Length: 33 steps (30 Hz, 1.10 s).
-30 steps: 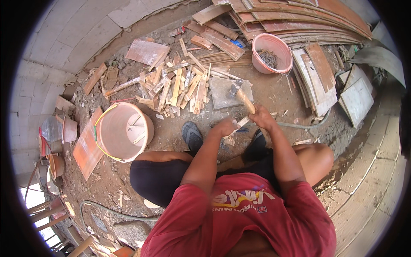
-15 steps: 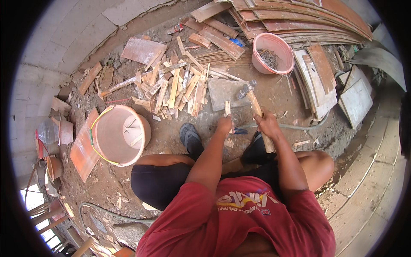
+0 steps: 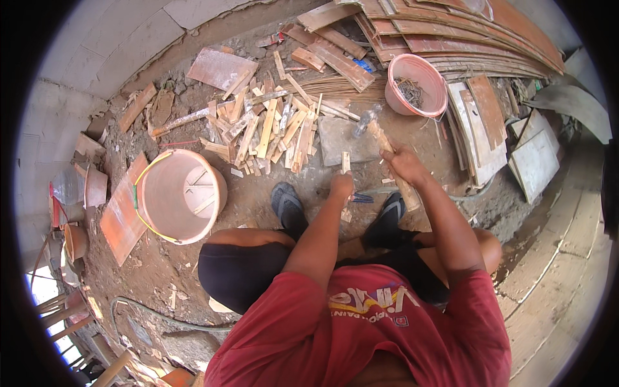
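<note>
Now a person in a red shirt (image 3: 361, 329) sits low with bent knees and has both hands at work over the dirt ground (image 3: 251, 193). The right hand (image 3: 403, 164) is curled tight around the wooden handle of a hammer (image 3: 378, 135). The hammer's metal head points away from the person, above the right side of a flat gray slab (image 3: 338, 142). The end of the handle pokes out below the hand, close to the right shoe (image 3: 389, 216). The left hand (image 3: 342, 186) is closed around a short bit of wood (image 3: 346, 161), and its top sticks up out of the fist, near the front edge of the slab. A small dark thing (image 3: 363, 198) is just beside that fist, but it is too small to name. The left shoe (image 3: 288, 203) is to the left of it.

Past the hands, a messy heap of wood sticks (image 3: 265, 137) lies left of the slab. A big bucket (image 3: 155, 203) with a yellow handle is on the left, with some flat pieces (image 3: 201, 193) inside. A pink bucket (image 3: 398, 102) on the far right holds thin bits (image 3: 411, 93).
</note>
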Each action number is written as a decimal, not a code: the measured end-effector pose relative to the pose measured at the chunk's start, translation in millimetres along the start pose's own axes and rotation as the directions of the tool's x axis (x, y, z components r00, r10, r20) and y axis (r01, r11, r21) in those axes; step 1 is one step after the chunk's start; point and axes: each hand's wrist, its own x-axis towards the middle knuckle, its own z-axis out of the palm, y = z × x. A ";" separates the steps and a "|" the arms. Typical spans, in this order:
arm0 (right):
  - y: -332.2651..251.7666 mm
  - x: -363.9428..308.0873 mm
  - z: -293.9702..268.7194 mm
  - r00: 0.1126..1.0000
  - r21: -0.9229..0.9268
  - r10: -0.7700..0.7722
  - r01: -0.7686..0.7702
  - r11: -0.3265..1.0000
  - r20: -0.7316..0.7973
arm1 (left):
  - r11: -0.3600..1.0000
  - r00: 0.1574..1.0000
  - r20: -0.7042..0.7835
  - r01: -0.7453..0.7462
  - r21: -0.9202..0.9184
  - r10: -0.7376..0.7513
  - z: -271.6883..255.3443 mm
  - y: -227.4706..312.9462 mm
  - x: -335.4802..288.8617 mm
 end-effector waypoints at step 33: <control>56.7 74.7 54.3 0.819 -0.839 -0.569 0.255 0.481 -0.077 | 0.973 0.989 -0.113 0.066 -0.219 -0.093 -72.3 63.2 -17.0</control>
